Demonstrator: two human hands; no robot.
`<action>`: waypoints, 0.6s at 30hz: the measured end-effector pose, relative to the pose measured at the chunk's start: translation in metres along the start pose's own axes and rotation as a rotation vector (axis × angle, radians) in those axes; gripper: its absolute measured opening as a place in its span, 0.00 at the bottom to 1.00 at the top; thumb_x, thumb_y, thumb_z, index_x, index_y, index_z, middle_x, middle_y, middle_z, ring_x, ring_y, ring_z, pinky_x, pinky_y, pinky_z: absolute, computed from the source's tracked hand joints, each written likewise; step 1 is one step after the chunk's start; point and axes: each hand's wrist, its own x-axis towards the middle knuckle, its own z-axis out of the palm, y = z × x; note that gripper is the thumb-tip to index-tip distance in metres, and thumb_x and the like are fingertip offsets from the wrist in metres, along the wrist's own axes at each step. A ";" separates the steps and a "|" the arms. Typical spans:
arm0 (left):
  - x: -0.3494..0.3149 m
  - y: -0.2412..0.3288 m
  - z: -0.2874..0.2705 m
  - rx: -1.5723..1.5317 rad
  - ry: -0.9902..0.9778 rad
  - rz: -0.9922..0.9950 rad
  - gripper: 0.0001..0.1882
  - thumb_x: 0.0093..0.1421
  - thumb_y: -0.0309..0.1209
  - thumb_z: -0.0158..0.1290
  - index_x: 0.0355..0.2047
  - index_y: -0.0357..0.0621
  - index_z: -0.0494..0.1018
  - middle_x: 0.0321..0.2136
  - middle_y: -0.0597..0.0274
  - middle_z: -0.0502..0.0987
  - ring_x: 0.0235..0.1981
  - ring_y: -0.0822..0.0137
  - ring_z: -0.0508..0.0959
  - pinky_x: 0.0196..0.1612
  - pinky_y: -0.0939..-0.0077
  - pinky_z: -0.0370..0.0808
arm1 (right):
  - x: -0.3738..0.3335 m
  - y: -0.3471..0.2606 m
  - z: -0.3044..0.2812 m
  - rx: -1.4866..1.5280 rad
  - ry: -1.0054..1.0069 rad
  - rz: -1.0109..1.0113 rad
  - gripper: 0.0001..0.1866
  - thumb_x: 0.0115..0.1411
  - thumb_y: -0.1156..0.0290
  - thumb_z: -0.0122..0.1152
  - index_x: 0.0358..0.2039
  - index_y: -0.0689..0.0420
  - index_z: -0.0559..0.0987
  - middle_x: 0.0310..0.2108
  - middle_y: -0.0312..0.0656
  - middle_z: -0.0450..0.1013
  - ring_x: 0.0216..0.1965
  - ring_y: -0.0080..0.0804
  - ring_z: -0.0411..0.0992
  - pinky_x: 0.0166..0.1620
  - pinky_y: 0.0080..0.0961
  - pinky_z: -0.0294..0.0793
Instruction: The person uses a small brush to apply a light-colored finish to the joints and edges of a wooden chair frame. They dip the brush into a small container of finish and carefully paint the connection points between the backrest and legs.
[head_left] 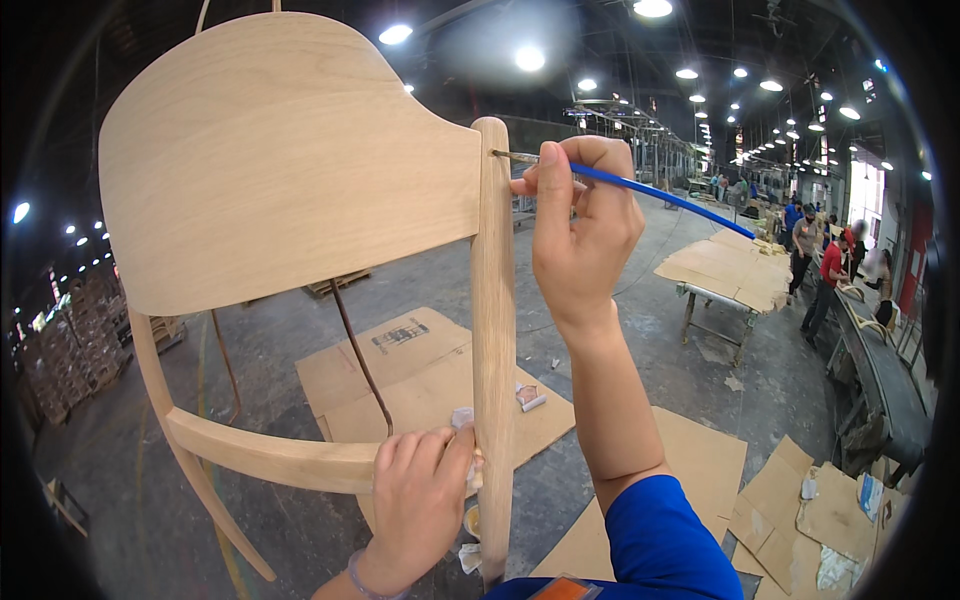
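Observation:
An unfinished pale wooden chair is raised in front of me, its curved backrest filling the upper left. My right hand holds a thin blue-handled brush, the brush tip touching the top of the round upright post. My left hand grips the lower part of that post where the curved rail joins it, with a small white rag pinched under the fingers.
Flattened cardboard sheets lie on the concrete floor below. A worktable covered with cardboard stands to the right, with several people beside a conveyor. Stacked wooden parts sit at the far left.

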 end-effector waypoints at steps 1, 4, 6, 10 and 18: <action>0.001 0.000 0.000 -0.002 0.001 -0.001 0.15 0.65 0.24 0.61 0.52 0.38 0.80 0.43 0.58 0.80 0.46 0.55 0.79 0.54 0.57 0.70 | 0.000 0.000 0.000 0.005 -0.002 0.008 0.06 0.74 0.77 0.64 0.38 0.66 0.78 0.35 0.41 0.76 0.27 0.28 0.80 0.28 0.22 0.82; 0.001 0.001 0.000 -0.007 0.003 -0.002 0.15 0.65 0.24 0.61 0.52 0.38 0.80 0.43 0.58 0.80 0.46 0.55 0.79 0.54 0.57 0.70 | 0.001 -0.001 0.001 0.017 0.000 0.015 0.06 0.74 0.77 0.64 0.38 0.66 0.78 0.36 0.41 0.76 0.27 0.28 0.80 0.28 0.23 0.82; 0.002 0.000 -0.001 -0.016 -0.006 -0.006 0.14 0.66 0.24 0.61 0.52 0.38 0.80 0.43 0.57 0.80 0.47 0.54 0.79 0.54 0.57 0.70 | 0.003 -0.001 0.003 0.024 0.013 -0.007 0.06 0.74 0.77 0.63 0.38 0.66 0.79 0.36 0.42 0.76 0.27 0.28 0.80 0.28 0.23 0.82; 0.002 -0.002 -0.002 -0.014 0.002 -0.002 0.15 0.66 0.24 0.61 0.52 0.38 0.80 0.43 0.57 0.80 0.47 0.54 0.79 0.54 0.56 0.70 | 0.004 -0.002 0.005 -0.027 -0.032 -0.009 0.07 0.75 0.77 0.62 0.39 0.67 0.78 0.36 0.42 0.76 0.29 0.28 0.81 0.31 0.23 0.86; 0.003 -0.006 -0.001 -0.006 -0.002 -0.017 0.15 0.66 0.24 0.61 0.54 0.38 0.80 0.44 0.56 0.80 0.47 0.53 0.79 0.54 0.57 0.70 | 0.004 -0.003 0.009 -0.012 -0.064 0.037 0.08 0.77 0.77 0.59 0.41 0.69 0.76 0.36 0.42 0.76 0.32 0.24 0.82 0.35 0.25 0.92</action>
